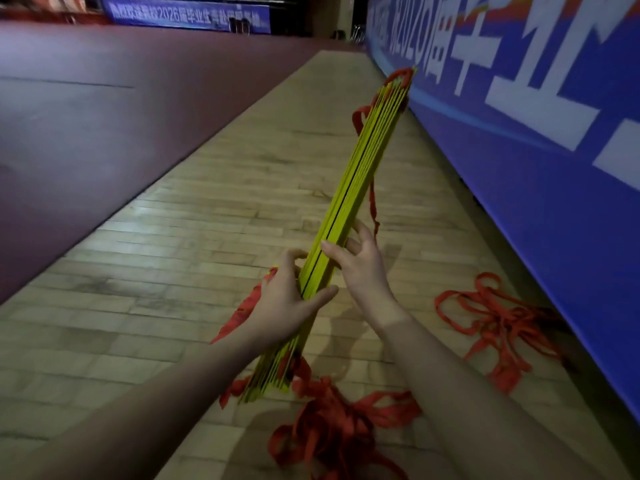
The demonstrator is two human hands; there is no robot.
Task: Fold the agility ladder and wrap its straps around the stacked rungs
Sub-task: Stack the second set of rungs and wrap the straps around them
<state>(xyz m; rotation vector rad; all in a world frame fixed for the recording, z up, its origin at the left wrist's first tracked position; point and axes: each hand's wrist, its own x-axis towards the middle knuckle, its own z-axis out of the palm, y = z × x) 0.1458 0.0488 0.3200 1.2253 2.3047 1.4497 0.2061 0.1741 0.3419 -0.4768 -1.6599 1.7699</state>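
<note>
Above a wooden gym floor [221, 216], left hand [282, 299] and right hand [360, 268] grip stacked yellow rungs [356, 188], apparently squared, while loose red straps [332, 427] await wrapping next.

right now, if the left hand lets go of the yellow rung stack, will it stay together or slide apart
Likely to fan apart: the rung stack is many thin flat slats, already splayed at its near end. Each slat looks stiff. The red straps lie loose on the floor, floppy, so they probably bind nothing yet.
</note>
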